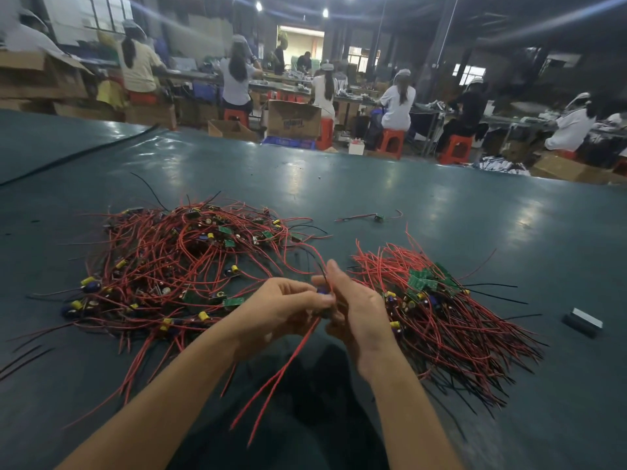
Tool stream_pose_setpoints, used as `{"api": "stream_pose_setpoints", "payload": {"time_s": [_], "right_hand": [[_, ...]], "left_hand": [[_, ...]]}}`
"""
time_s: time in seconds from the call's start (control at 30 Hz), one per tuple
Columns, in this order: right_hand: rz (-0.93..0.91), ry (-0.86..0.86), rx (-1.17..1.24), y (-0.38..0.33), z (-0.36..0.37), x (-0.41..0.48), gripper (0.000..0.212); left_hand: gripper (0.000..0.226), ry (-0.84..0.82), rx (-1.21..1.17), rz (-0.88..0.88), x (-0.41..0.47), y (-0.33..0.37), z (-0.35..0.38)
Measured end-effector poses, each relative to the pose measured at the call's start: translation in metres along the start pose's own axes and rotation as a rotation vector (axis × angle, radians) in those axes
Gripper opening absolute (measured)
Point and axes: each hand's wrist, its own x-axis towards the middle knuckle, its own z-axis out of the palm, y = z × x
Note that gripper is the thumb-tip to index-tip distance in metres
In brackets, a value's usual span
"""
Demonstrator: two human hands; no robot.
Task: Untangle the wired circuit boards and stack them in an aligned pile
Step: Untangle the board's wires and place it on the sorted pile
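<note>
1. Far left: thin black cable (78, 154), smooth and rubbery, lying diagonally on the table (441, 198); dark green mat top, slightly glossy, with pale glare patches.
2. Left of centre: tangled heap (176, 266), a loose rounded mound of thin red wires plus a few black ones. Small green rectangular boards and yellow-banded and blue cylindrical capacitors mixed in. Wire ends splayed every way.
3. Left hand (288, 307): raised above the near table edge, fingers curled, thumb and fingertips pinching the held board (323, 291) from the left.
4. Held board: between both hands, mostly hidden, only a bluish rounded part showing. Black wire poking up, two red wires (285, 364) hanging straight down toward the lap.
5. Right hand (359, 310): back toward the camera, fingers bent around the same held board and its wires, close against the left fingertips.
6. Just right of the hands: aligned pile (437, 310), green board faces bunched mid-bundle, red wires combed roughly parallel, fanning up-left and down-right, with some black wires among them.
7. Beyond the pile: lone board (378, 217), flat on the mat, red leads spread to either side, apart from both heaps.
8. Far right: small dark block (583, 322), rectangular, shiny metallic top face, apart from the pile.
9. Background, blurred: seated workers (398, 103), orange plastic stools (392, 142), cardboard boxes (293, 118).
</note>
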Motion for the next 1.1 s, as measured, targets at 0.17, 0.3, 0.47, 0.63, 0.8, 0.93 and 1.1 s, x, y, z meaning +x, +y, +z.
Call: {"api": "stream_pose_setpoints", "payload": {"time_s": [0.17,0.3,0.47,0.63,0.8,0.93,1.1], "right_hand": [[0.028,0.066,0.019,-0.002,0.004,-0.002,0.019],[0.029,0.14,0.26,-0.007,0.004,-0.003,0.024],[-0.034,0.126,0.276,-0.007,0.011,-0.008,0.021],[-0.159,0.082,0.154,0.0,0.027,-0.012,0.022],[-0.201,0.072,0.117,0.006,0.032,-0.011,0.014],[-0.108,0.158,0.208,0.008,0.031,-0.006,0.018],[-0.031,0.226,0.227,0.001,0.018,-0.001,0.015]], "left_hand": [[0.031,-0.014,-0.161,-0.184,0.003,-0.004,-0.004],[0.031,0.032,-0.515,-0.23,0.007,-0.01,-0.002],[0.014,0.104,-0.158,0.065,0.009,-0.021,0.004],[0.041,0.35,-0.025,0.271,0.012,-0.025,0.005],[0.045,0.405,0.048,0.396,0.014,-0.023,0.0],[0.049,0.469,0.056,0.426,0.017,-0.026,0.0],[0.048,0.488,0.043,0.449,0.017,-0.026,0.004]]}}
